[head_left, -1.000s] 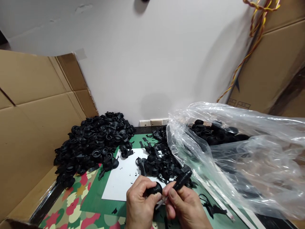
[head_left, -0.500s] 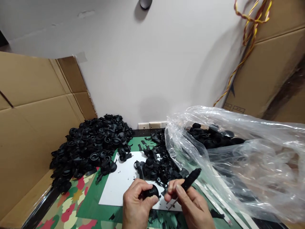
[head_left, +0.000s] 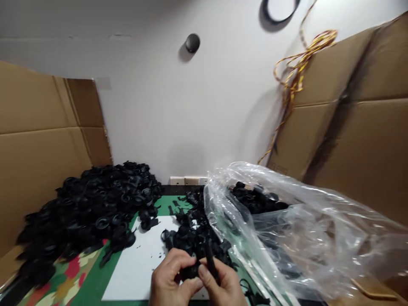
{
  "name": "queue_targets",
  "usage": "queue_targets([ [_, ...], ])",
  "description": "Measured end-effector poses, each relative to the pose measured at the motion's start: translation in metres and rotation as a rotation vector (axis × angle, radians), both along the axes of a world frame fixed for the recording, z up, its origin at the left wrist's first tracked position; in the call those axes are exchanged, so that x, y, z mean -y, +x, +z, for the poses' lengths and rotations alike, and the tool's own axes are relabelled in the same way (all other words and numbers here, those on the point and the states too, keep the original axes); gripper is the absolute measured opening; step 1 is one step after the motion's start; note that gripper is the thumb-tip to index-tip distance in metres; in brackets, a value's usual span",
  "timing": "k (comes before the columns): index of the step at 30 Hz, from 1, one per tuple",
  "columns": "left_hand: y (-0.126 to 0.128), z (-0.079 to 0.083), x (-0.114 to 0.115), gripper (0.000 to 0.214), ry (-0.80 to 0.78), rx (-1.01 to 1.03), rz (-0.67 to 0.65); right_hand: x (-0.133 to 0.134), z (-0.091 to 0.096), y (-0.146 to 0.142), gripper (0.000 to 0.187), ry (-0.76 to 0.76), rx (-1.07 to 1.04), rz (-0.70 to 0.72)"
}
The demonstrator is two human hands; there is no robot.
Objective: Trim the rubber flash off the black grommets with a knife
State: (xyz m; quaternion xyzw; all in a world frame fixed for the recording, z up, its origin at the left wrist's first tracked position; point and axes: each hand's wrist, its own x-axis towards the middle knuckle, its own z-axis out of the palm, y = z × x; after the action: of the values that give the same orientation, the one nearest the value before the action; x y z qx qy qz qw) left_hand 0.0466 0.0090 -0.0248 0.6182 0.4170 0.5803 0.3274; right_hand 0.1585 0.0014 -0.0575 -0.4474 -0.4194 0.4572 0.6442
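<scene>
My left hand (head_left: pixel 168 278) is closed around a small, round black rubber part (head_left: pixel 188 272), pinched between thumb and fingers. My right hand (head_left: pixel 223 287) grips a black-handled tool (head_left: pixel 210 260), its handle pointing up and away from me. Both hands meet above the white sheet (head_left: pixel 127 272), thumbs nearly touching at the rubber part. The working end of the tool is hidden between the fingers. Just beyond the hands lies a heap of black rubber scraps and parts (head_left: pixel 181 236).
A large pile of black rubber parts (head_left: pixel 95 208) rests at left against a cardboard panel (head_left: pixel 38 110). On the right, a clear plastic bag (head_left: pixel 306 238) holds more black parts. The white sheet lies on a green mat (head_left: pixel 86 284). Another cardboard panel (head_left: pixel 372 140) stands behind the bag.
My hands have come together, bringing the tool against the rubber part; earlier they were apart and its thin metal tip showed. The camera view has tilted up and shifted right.
</scene>
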Motion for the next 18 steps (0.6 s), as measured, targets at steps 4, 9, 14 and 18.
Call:
queue_targets([
  [4,-0.005,0.006,0.005,0.023,-0.181,0.063,-0.052,0.009,0.003,0.002,0.042,-0.108,-0.087,0.071],
  [9,-0.011,0.007,0.01,0.031,-0.277,0.141,-0.11,0.009,0.001,-0.001,0.04,-0.172,-0.192,0.147],
  [14,-0.016,0.005,0.011,0.029,-0.305,0.1,-0.124,0.011,0.003,-0.003,0.038,-0.23,-0.29,0.219],
  [18,-0.015,0.004,0.01,0.024,-0.344,0.143,-0.101,0.014,0.005,-0.002,0.035,-0.3,-0.359,0.266],
])
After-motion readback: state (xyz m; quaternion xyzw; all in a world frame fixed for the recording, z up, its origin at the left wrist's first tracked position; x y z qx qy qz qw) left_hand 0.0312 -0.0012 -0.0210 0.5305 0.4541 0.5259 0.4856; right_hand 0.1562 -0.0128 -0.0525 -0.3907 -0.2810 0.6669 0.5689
